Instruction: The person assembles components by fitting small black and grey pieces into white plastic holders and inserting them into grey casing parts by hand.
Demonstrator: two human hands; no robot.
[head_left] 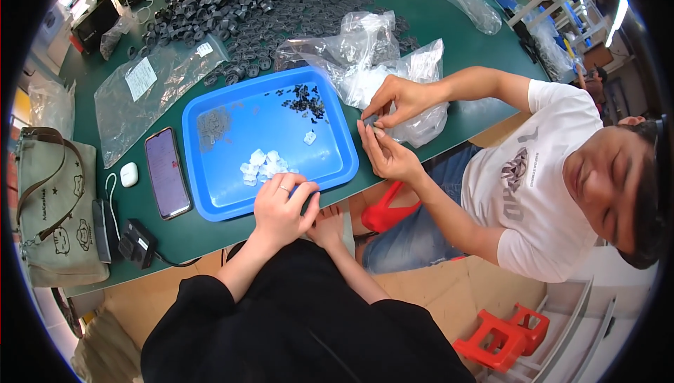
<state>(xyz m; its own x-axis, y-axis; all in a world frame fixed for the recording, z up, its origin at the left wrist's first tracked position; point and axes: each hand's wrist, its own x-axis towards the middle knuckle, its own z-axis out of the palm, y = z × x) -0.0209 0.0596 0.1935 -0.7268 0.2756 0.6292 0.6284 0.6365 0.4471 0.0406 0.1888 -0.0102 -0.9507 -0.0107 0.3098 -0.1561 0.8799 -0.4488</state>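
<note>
My left hand (284, 204) rests over the near rim of a blue tray (269, 207), its fingers loosely bent and apart, with nothing visible in them. Just beyond the fingertips lies a small pile of white plastic pieces (261, 165). My right hand (327, 228) is lower, beside the left wrist at the table edge; it is partly hidden, with its fingers seeming stretched out. The tray also holds grey small parts (213, 127), a scatter of black small parts (307, 102) and a single white piece (309, 138).
A co-worker (519, 165) at the right pinches a small dark part (372, 122) with both hands. Many dark plastic parts (260, 4) cover the far table. Clear bags (372, 60) lie behind the tray. A phone (168, 172), white earbud case (129, 174) and handbag (60, 207) are left.
</note>
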